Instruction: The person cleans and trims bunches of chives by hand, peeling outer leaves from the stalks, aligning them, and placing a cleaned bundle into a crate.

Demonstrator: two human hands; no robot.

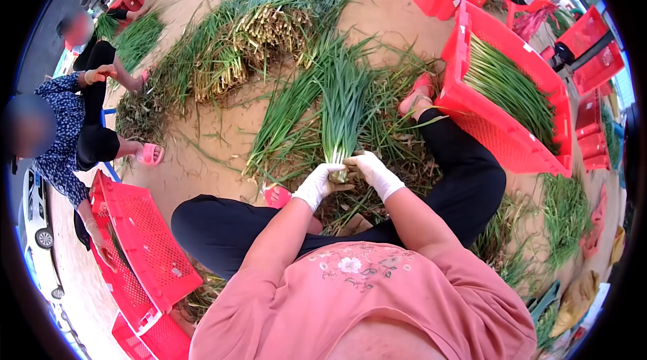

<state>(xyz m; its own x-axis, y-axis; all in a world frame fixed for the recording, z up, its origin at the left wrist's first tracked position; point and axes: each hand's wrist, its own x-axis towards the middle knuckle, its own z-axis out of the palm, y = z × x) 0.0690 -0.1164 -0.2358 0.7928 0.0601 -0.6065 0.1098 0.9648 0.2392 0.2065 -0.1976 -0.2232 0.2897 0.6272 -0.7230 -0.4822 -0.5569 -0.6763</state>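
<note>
A bunch of chives (pixel 342 100), with long green leaves and pale stems, points away from me between my knees. My left hand (pixel 318 187), in a white glove, closes round the stem end from the left. From the other side my right hand (pixel 375 172), also gloved in white, grips the same stems just above the cut ends. Part of the fingers of both hands is hidden behind the stems. Loose chives (pixel 286 121) lie on the ground left of the bunch, and leaf scraps (pixel 397 147) are strewn beneath and to its right.
A large heap of chives (pixel 269 30) lies ahead on the ground. To my right stands a red crate (pixel 465 114) holding chives laid lengthwise. Another red crate (pixel 145 245) is at my left, with a co-worker's hand (pixel 103 249) over it. Further crates and people are around.
</note>
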